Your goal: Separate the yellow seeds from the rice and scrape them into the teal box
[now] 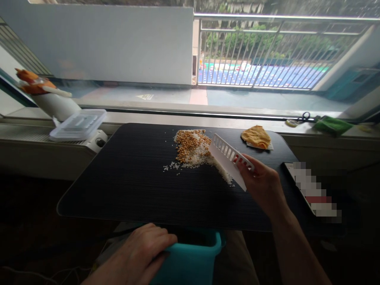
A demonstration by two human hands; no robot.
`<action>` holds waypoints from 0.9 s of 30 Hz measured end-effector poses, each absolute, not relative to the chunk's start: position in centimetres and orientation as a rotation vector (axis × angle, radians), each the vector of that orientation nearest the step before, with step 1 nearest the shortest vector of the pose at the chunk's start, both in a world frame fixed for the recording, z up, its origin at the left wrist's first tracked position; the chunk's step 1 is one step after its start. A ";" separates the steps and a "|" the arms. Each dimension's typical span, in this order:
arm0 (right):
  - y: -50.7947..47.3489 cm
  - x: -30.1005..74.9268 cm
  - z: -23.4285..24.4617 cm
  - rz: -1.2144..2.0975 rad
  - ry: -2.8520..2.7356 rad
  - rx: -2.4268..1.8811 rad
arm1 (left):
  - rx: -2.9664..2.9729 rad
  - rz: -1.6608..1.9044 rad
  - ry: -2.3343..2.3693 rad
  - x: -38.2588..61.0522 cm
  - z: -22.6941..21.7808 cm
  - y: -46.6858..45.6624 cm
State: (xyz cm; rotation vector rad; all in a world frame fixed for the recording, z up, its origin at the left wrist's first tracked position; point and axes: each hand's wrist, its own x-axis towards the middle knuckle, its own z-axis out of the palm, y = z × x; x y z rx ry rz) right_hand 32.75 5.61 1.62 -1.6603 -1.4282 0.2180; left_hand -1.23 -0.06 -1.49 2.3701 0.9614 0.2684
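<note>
My right hand (pixel 261 180) is closed on a white plastic scraper-like plate (pixel 227 162) with a row of slots along its upper side. The plate stands tilted on the table, touching the right side of a pile of white rice grains (pixel 198 158). Golden-yellow beans (pixel 190 142) lie mixed over that pile, and loose grains are scattered around it. Below the table's front edge, my left hand (pixel 148 241) wraps over the rim of a teal bin (pixel 192 248). The inside of the bin is dark and its contents cannot be made out.
The dark table (pixel 118 178) carries a folded yellow cloth (pixel 257 136) at the back right and a phone (pixel 311 190) at its right side. On the sill are scissors (pixel 304 116) and a green cloth (pixel 332 126). A clear plastic lid (pixel 78 124) rests at the left.
</note>
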 end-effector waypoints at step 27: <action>3.4 31.4 0.5 0.303 -1.725 -1.390 | 2.234 -0.050 0.981 0.0 0.5 0.4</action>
